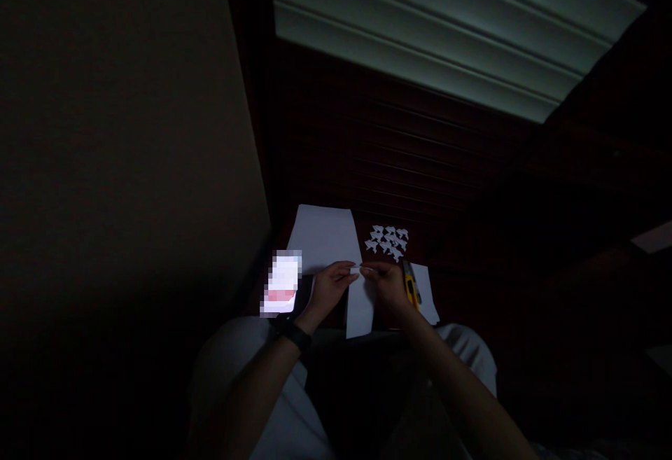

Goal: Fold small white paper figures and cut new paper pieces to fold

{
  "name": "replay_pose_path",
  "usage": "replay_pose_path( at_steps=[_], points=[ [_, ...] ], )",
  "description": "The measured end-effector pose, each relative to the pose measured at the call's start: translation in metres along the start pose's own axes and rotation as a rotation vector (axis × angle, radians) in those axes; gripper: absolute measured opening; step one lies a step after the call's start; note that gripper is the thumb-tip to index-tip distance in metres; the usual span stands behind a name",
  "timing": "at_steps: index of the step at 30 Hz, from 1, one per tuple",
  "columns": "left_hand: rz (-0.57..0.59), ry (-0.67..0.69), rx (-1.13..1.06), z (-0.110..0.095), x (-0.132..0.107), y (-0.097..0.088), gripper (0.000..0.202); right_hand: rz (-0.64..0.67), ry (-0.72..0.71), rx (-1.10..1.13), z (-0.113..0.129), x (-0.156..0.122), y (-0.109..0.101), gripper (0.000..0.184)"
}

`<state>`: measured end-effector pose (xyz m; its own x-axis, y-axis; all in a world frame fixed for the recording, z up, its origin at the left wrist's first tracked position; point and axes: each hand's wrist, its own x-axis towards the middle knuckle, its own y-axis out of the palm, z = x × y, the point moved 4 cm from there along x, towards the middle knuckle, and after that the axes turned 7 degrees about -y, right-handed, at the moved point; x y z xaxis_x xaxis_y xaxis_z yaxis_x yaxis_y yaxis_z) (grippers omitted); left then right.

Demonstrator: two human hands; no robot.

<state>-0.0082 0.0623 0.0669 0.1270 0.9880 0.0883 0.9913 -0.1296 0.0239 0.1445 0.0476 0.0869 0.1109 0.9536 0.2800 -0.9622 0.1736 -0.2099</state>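
Observation:
Between the fingertips of both hands is a small folded piece of white paper [355, 269]. My left hand [332, 286] pinches its left side, and a dark band circles that wrist. My right hand [387, 283] pinches the other side, fingers pressed together. Under the hands lies a long white paper strip [360, 313], and a large white sheet [325, 232] spreads behind them. Several small folded paper figures [389, 237] are grouped just beyond my right hand. The exact folds of the held piece are too small to make out.
A yellow utility knife [411, 292] rests right of my right hand, beside more white paper [424, 292]. A brightly lit, pixelated screen [282, 283] stands at the left. Behind are dark slatted panels and a pale blind [420, 26]; a wall [120, 96] rises on the left.

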Motion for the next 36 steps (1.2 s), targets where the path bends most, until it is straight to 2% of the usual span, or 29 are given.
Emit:
replay_pose_path(
  at_steps=[9,30,36],
  points=[
    [-0.002,-0.005,0.019,0.0014,0.0006,-0.0007,0.032,0.005,0.005,-0.055,0.0034,0.0005,-0.0016,0.028],
    [0.031,-0.006,-0.025,0.0018,0.0049,-0.0036,0.023,-0.007,-0.006,-0.059,0.0071,0.0025,-0.0005,0.029],
    [0.036,0.011,-0.001,0.0004,0.0043,-0.0069,0.025,-0.034,0.069,-0.016,0.0008,0.0037,-0.0024,0.029]
  ],
)
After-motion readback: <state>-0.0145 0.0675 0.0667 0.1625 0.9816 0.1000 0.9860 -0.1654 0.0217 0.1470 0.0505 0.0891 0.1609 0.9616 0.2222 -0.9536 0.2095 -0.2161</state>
